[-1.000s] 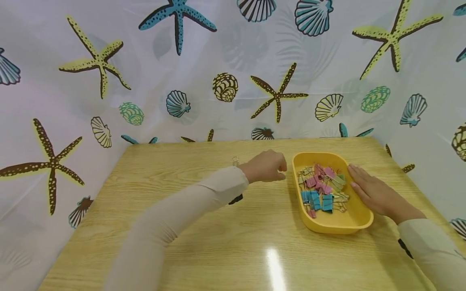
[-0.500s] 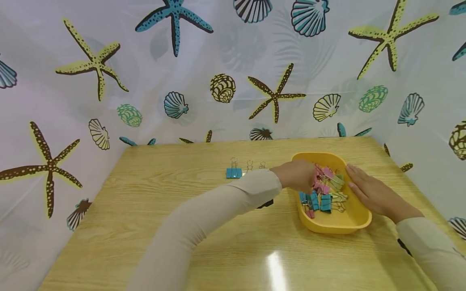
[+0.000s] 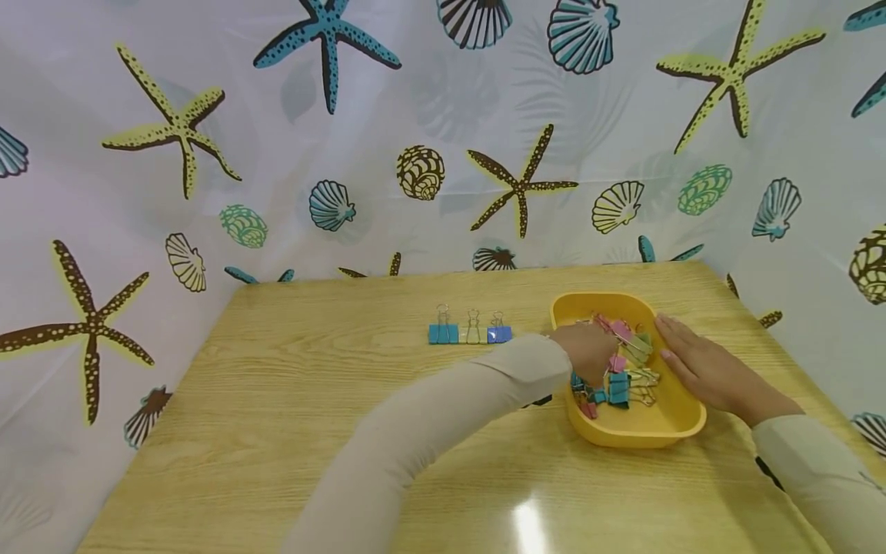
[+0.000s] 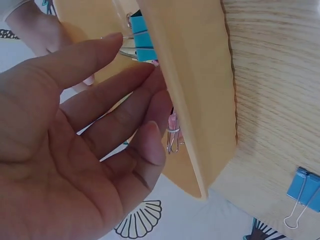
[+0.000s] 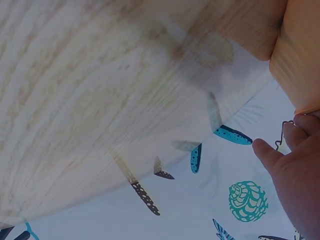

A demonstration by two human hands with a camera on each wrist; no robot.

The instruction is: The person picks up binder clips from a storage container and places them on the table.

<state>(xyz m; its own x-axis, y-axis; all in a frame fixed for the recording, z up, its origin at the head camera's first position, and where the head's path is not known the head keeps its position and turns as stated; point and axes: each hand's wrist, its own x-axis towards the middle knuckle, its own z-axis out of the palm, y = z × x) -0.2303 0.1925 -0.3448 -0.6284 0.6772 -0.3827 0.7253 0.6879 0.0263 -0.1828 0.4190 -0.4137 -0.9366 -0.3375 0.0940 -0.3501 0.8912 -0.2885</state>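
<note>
A yellow plastic bin (image 3: 644, 440) stands on the right part of the table, holding pink, teal and pale green or yellow binder clips (image 3: 619, 390). My left hand (image 3: 587, 350) reaches over its left side, down among the clips. In the left wrist view the fingers (image 4: 117, 107) are loosely bent, thumb apart from them, beside a teal binder clip (image 4: 145, 39); some fingertips are hidden, and no firm hold shows. A pink binder clip (image 4: 174, 127) lies near the fingers. My right hand (image 3: 716, 369) rests with straight fingers along the bin's right rim.
Left of the bin, a row of binder clips stands on the wooden table (image 3: 311, 431): a teal clip (image 3: 443, 334), a pale yellow clip (image 3: 474, 332) and a blue clip (image 3: 500, 334). A white curtain (image 3: 388, 92) with shells and starfish encloses the back and sides.
My left hand has moved right, from above the table into the bin among the clips. The clip row behind the forearm has come into view. My right hand stays on the rim.
</note>
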